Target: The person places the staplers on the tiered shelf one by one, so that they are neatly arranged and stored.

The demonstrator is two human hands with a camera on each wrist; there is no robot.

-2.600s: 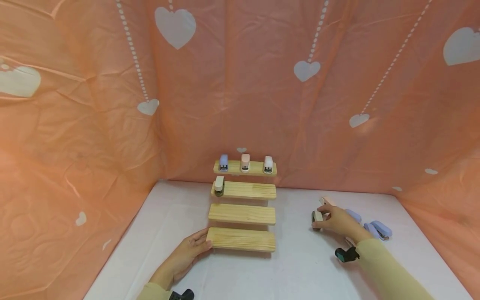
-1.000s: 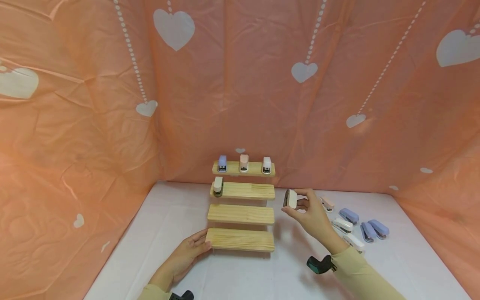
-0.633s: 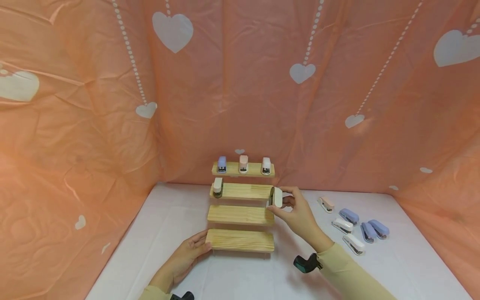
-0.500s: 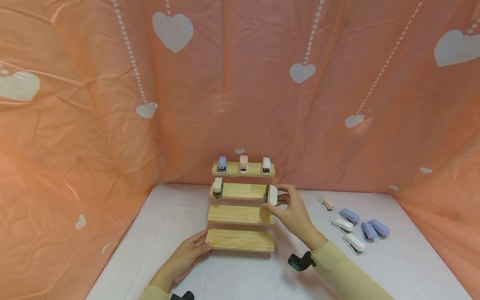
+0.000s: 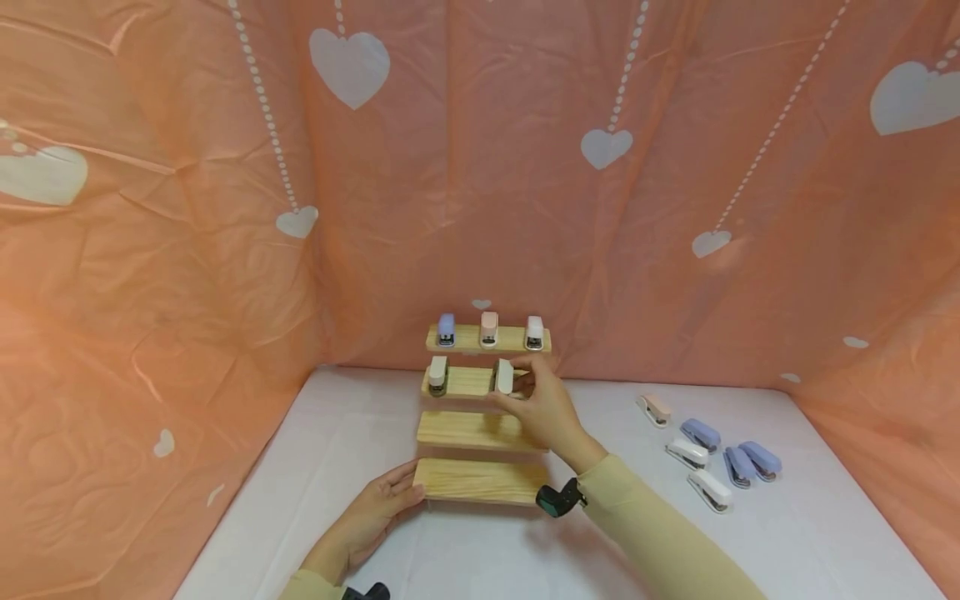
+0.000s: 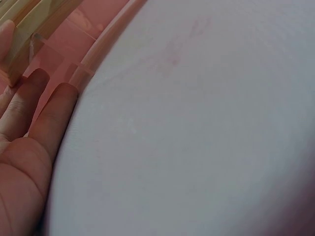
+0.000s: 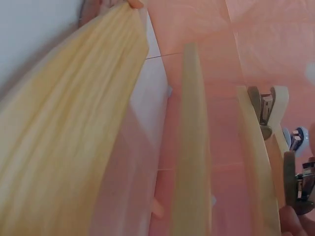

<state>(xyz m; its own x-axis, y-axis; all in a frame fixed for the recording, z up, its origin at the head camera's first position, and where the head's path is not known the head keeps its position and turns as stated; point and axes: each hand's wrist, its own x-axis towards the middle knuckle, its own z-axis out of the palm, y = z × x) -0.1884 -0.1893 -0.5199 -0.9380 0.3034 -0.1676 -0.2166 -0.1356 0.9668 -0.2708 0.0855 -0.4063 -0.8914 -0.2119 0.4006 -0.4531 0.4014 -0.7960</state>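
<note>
Between the thumb and fingers of my right hand (image 5: pixel 553 415) is a small off-white stapler (image 5: pixel 505 377) with a dark grey-green base, held at the middle of the second shelf from the top. Whether its base touches the wood I cannot tell. A matching stapler (image 5: pixel 437 375) stands at that shelf's left end. My left hand (image 5: pixel 375 515) grips the left end of the bottom shelf of the stepped wooden rack (image 5: pixel 480 481), thumb on top. On the top shelf stand a purple stapler (image 5: pixel 446 330), a peach stapler (image 5: pixel 489 328) and a white stapler (image 5: pixel 535 332).
Several more staplers lie on the white tabletop (image 5: pixel 622 517) at the right: a peach stapler (image 5: pixel 655 410), white staplers (image 5: pixel 687 452) and purple staplers (image 5: pixel 761 460). A pinkish-orange curtain (image 5: pixel 480 167) with white hearts surrounds the table on the back and sides.
My right hand picked up the off-white stapler from the group at the right and carried it left to the second shelf. The left hand stays on the bottom shelf.
</note>
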